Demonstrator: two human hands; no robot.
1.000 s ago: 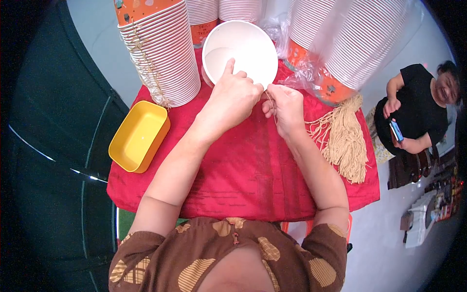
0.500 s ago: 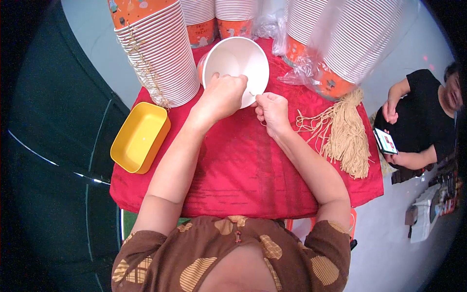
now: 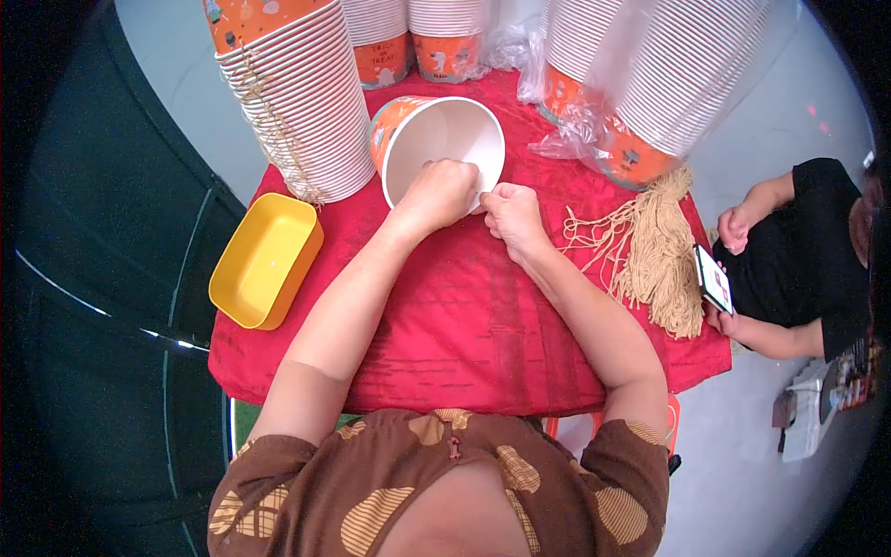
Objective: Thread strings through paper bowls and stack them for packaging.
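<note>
A paper bucket with a white inside and orange printed outside lies tipped, its mouth toward me, in the middle of the red cloth. My left hand reaches over its near rim into the mouth, knuckles up and fingers curled; what they hold is hidden. Right at the rim, my right hand is closed in a pinch, its fingertips close to the left hand. The pinch seems to be on a thin cord, barely visible between the fingers. A bundle of tan cords lies to the right of my right hand.
A tall stack of nested buckets with tan cords hanging down it stands at left, behind a yellow plastic box. More stacks stand at the back, some in clear plastic. At right, a person holds a phone.
The bucket has come nearer and tilted, showing more of its orange side. My left hand has moved right and nearer, toward my right hand. The person at right has shifted, with the phone closer.
</note>
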